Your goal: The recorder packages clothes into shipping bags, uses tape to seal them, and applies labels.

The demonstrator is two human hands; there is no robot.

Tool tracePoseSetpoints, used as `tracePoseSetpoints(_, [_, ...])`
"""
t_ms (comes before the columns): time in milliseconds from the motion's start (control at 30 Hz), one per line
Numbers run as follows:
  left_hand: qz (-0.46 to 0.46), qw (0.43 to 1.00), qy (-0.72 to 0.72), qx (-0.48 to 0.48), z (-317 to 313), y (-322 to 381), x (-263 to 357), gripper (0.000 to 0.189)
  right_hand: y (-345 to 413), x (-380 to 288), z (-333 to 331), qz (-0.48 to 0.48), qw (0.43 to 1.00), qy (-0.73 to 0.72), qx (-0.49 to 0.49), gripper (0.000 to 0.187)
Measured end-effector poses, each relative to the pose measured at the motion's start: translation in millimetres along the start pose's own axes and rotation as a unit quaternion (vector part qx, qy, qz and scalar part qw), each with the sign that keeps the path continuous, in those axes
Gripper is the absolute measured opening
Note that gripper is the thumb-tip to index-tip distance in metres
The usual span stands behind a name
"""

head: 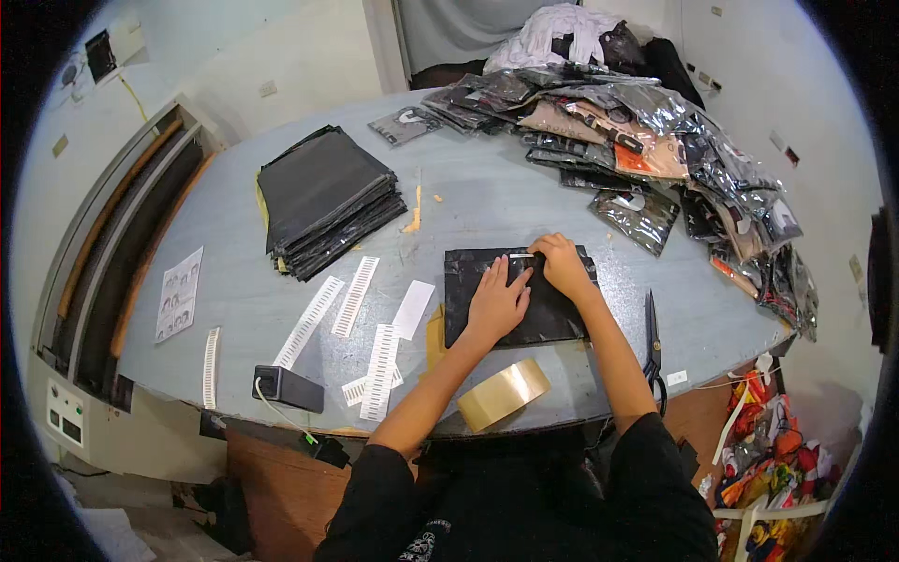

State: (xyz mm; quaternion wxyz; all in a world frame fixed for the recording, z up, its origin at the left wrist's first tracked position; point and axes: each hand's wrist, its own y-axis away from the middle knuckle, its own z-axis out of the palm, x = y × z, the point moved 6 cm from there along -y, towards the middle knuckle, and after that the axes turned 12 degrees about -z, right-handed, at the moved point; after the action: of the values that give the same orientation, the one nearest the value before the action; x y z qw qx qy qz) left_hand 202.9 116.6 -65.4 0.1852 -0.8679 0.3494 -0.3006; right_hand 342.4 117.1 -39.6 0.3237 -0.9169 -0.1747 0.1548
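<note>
A black plastic mailing bag [523, 309] lies flat near the table's front edge, and a small white label [521, 256] is at its top edge. My left hand [497, 298] rests on the bag with its fingers spread, the fingertips just below and beside the label. With bent fingers, my right hand [558, 263] touches the bag at the label's right end; whether it pinches anything is hidden. A roll of tan packing tape [504, 393] sits just in front of the bag. To the right of my right forearm lie black-handled scissors [653, 344], blades pointing away from me.
Strips of labels [355, 296] lie left of the bag, near a black box-shaped device [288, 388] with a cable. Behind them stands a stack of black bags [326, 197]. Clear-bagged garments [632, 140] are heaped at the back right. A printed sheet [180, 293] lies far left.
</note>
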Motion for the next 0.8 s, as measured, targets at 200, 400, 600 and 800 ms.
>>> tracePoseSetpoints(200, [-0.005, 1.000, -0.001, -0.009, 0, 0, -1, 0.036, 5, -11, -9, -0.006, 1.000, 0.012, -0.010, 0.021])
tracePoseSetpoints(400, [-0.011, 1.000, 0.000, -0.009, 0, 0, -3, 0.036, 5, -27, -12, -0.069, 0.997, 0.013, -0.035, 0.020])
tracePoseSetpoints(600, [-0.007, 1.000, 0.002, -0.017, 2, -2, -2, 0.036, 0, -30, -2, -0.040, 0.999, 0.023, -0.018, 0.022])
tracePoseSetpoints(800, [-0.015, 1.000, -0.003, -0.017, 1, 0, -5, 0.035, -9, -40, 7, -0.062, 0.997, 0.005, -0.046, 0.022])
